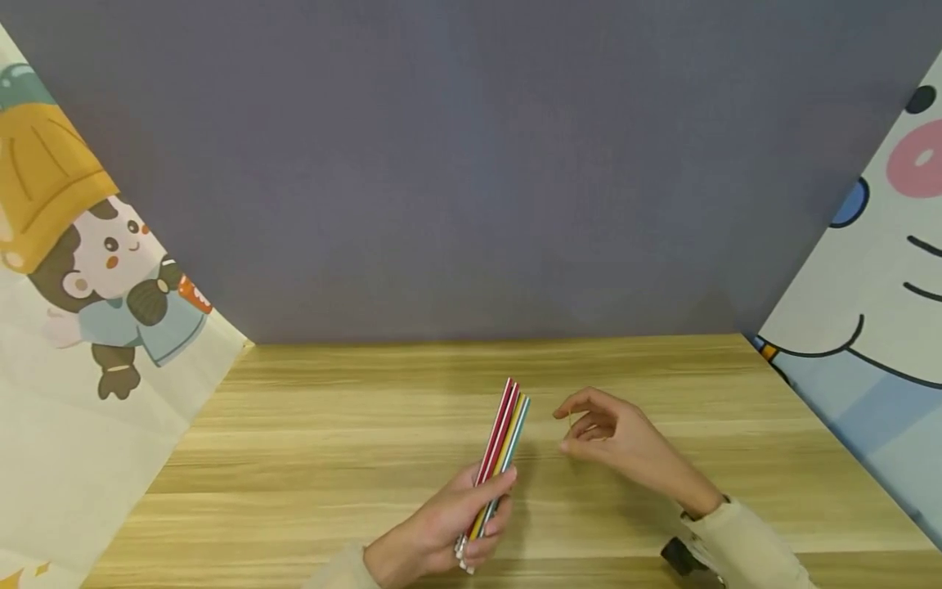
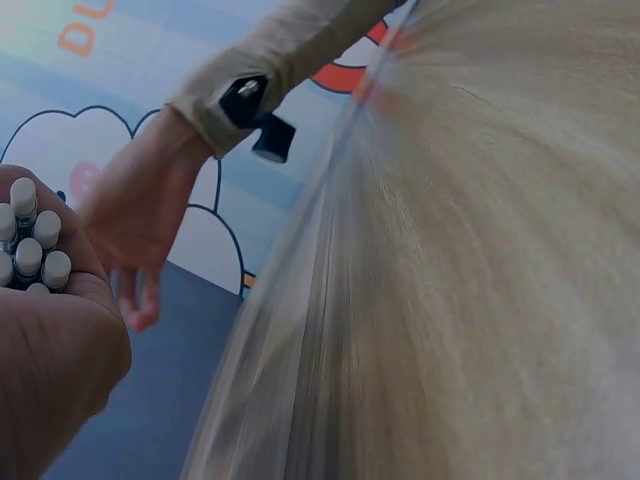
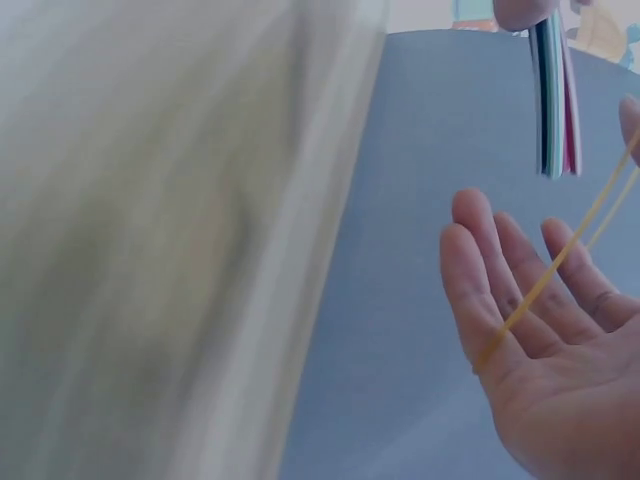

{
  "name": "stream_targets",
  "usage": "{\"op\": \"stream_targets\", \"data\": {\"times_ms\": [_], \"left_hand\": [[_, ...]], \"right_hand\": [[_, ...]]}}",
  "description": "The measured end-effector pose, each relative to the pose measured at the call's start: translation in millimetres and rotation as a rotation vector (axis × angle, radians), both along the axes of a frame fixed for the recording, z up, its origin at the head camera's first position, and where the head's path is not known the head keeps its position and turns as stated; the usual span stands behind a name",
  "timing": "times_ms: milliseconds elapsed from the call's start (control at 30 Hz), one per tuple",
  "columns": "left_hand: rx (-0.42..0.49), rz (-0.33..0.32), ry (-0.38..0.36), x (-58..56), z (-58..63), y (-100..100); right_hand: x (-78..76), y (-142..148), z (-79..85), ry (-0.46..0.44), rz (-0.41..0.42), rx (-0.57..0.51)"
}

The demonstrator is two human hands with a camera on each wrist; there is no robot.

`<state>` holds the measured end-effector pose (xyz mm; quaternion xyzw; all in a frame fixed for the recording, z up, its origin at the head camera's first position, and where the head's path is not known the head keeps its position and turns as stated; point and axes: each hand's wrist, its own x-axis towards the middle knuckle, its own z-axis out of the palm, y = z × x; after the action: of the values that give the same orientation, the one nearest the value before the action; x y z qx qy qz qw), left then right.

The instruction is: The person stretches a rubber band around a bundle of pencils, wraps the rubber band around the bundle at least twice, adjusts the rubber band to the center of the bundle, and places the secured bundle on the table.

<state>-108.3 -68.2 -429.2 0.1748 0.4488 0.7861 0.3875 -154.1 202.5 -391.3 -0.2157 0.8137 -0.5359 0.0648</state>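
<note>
Red, yellow and teal striped sticks point(image 1: 504, 433), gathered in one bundle, lie in the grip of the left hand point(image 1: 459, 515), in front of the bench's point(image 1: 331, 466) middle as I view it from the head camera. The fingers wrap the near part of the bundle, thumb across the top. The right hand point(image 1: 621, 438), to the right and apart from the bundle, is spread, with a thin yellow band point(image 3: 542, 282) stretched between its digits.

Long axis: from near left to far right, steeper towards far than towards right. The bare shafts point far; the white ends point(image 2: 28, 258) lie near, beside the palm. I cannot tell the exact tilt from the bench.

Step in hand, as I judge it: readying the band for the bundle. The next move would call for keeping the loop wide, bringing it leftwards to the far ends, and passing it over every shaft along the axis, while the left hand keeps the sticks tight and aligned.
</note>
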Motion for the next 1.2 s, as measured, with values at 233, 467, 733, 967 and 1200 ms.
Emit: {"op": "stream_targets", "data": {"times_ms": [233, 467, 733, 967, 1200], "left_hand": [[-0.022, -0.046, -0.014, 4.9, -0.9, 2.4], [-0.017, -0.074, 0.010, 11.3, -2.3, 3.9], [0.017, -0.170, 0.049, 7.1, 8.7, 0.7], [0.034, -0.116, 0.065, -2.9, 18.4, -7.4], [-0.020, 0.042, -0.006, -9.8, 22.4, -14.6]], "right_hand": [[-8.7, -23.3, 15.4, 0.037, 0.035, 0.033], [-20.7, -44.1, 28.5, 0.110, 0.097, 0.082], [-27.2, -42.3, 25.4, 0.008, 0.274, 0.036], [-28.8, -36.8, 19.8, -0.067, 0.267, -0.084], [-20.1, -35.0, 10.3, 0.005, 0.103, -0.341]]}}
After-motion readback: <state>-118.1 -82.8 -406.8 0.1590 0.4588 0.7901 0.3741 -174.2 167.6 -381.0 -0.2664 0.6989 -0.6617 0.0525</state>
